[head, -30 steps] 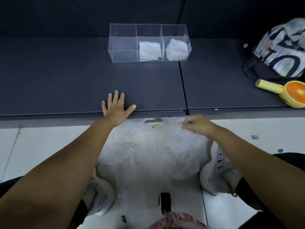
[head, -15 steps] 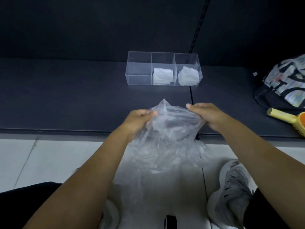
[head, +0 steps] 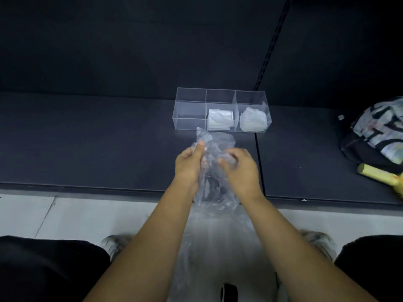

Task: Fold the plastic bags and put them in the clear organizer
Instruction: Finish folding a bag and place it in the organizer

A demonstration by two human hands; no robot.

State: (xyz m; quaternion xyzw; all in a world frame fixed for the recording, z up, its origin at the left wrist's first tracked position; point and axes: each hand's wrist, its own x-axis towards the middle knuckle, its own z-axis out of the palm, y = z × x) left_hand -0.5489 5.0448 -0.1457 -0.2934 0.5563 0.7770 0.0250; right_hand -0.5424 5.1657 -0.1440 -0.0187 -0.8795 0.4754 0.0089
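Note:
A crumpled clear plastic bag [head: 212, 182] hangs between my hands above the front of the dark shelf. My left hand [head: 188, 164] grips its upper left part, thumb up. My right hand [head: 238, 168] pinches the bag close beside it. More clear plastic bags [head: 216, 247] lie in a pile on the floor between my shoes. The clear organizer [head: 189, 110] stands on the shelf just beyond the bag. Its left compartment is empty; a folded bag [head: 219, 122] lies in the middle one and another folded bag [head: 253, 119] in the right one.
A dark shelf [head: 98, 144] runs across the view, with a white tiled floor [head: 43, 214] in front. A patterned backpack [head: 375, 131] and a yellow hand fan [head: 379, 175] lie at the shelf's right. A small black object [head: 227, 293] sits on the floor.
My hands lifted a bag off the floor pile, then moved close together over the shelf edge, bunching the bag narrower. The view has tilted up toward the shelf.

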